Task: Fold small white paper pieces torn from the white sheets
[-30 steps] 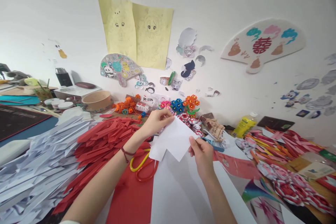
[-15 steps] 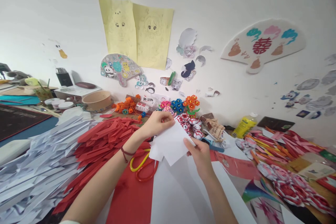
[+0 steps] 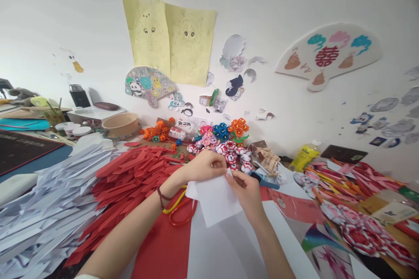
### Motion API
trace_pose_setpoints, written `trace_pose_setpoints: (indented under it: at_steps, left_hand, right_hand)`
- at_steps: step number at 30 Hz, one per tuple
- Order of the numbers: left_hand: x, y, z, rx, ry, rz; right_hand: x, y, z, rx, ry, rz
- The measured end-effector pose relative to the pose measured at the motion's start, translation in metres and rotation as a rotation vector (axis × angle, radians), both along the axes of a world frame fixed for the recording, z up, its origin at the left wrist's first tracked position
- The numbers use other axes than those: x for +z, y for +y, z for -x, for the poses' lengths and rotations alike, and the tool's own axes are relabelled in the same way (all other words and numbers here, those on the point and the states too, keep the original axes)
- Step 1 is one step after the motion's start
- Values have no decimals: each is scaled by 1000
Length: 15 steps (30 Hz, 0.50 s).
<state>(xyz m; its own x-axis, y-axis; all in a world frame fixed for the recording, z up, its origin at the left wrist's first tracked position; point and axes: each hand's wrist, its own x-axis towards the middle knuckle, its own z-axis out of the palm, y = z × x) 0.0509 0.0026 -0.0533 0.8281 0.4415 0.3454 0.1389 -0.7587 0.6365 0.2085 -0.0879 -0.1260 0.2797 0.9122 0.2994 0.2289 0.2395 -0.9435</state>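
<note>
A small square of white paper [image 3: 216, 202] hangs from the fingers of both my hands, one corner pointing down. My left hand [image 3: 206, 166] pinches its upper edge, thumb and index finger closed. At the upper right corner, my right hand [image 3: 245, 189] grips the same paper between thumb and fingers. Another white corner pokes out behind it on the left; whether it is a second sheet I cannot tell. Scissors [image 3: 181, 213] with one yellow and one red handle loop lie just left of the paper, partly covered. Beneath are large white sheets [image 3: 225, 253] and red paper [image 3: 160, 248].
Heaps of white paper strips [image 3: 59, 196] and red paper strips [image 3: 137, 170] cover the left. Behind my hands lie red-and-white folded flowers [image 3: 231, 157] and a blue watch [image 3: 266, 181]. A yellow bottle [image 3: 304, 157] and coloured strips [image 3: 356, 174] sit at right, before the wall.
The white paper has turned and come slightly lower. My right hand has shifted from its right side up to the top corner, close beside my left hand, which moved a little right and down.
</note>
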Motion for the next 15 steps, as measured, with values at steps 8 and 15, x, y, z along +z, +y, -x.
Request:
trace_pose_setpoints:
  at_steps: [8, 15]
  left_hand:
    - [-5, 1, -3, 19, 50, -58]
    - [-4, 0, -2, -12, 50, -30]
  right_hand:
    - [6, -2, -4, 39, -32, 23]
    - [4, -2, -3, 74, 37, 49]
